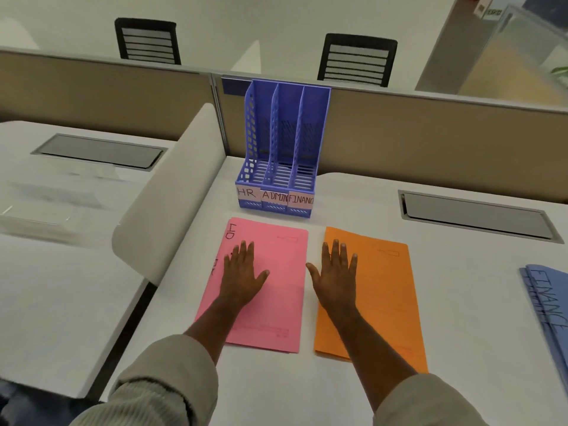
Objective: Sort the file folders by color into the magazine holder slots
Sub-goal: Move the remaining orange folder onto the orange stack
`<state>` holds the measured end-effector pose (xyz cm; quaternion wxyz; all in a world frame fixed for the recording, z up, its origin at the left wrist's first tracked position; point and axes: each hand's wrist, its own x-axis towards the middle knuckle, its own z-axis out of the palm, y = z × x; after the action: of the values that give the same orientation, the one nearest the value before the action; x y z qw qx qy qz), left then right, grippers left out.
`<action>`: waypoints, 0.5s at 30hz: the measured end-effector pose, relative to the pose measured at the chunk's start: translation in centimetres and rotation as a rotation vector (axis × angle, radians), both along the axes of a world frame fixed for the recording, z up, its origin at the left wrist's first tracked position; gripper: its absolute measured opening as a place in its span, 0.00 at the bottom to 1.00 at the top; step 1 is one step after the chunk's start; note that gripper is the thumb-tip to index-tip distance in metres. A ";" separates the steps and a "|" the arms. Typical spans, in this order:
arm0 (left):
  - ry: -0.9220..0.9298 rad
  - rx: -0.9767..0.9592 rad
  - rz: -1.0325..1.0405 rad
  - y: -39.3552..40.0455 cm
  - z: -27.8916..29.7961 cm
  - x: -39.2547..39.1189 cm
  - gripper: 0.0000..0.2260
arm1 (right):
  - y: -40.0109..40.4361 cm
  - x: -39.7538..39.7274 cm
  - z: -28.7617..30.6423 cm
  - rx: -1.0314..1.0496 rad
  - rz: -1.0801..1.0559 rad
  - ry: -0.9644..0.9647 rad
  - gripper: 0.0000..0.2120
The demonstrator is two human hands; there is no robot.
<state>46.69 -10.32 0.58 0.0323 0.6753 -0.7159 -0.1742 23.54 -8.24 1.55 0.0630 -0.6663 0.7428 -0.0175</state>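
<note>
Folders lie flat on the white desk (399, 379) in front of the holder (278, 155), whose three slots, labelled HR, ADMIN and FINANCE, hold nothing. From the head view, the left hand (242, 273) rests palm-down with straight, spread fingers on the pink folder (276, 302), grasping nothing. The right hand (335, 272) lies the same way on the orange folder (384, 302), thumb over its left edge. Blue folders (547, 305), probably two or more, sit well apart at the right edge.
</note>
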 end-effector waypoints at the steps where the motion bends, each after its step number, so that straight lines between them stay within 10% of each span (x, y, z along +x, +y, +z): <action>1: -0.002 0.004 0.010 -0.2 -0.1 0.7 0.38 | -0.1 0.8 -0.1 0.009 0.004 0.001 0.37; 15: 0.005 -0.071 0.047 -2.7 -0.8 5.7 0.31 | -1.1 6.8 -2.0 0.207 -0.011 0.048 0.34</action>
<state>52.35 -13.01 -0.25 0.0621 0.6901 -0.7054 -0.1496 30.31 -9.30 -0.49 0.1136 -0.6524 0.7456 0.0748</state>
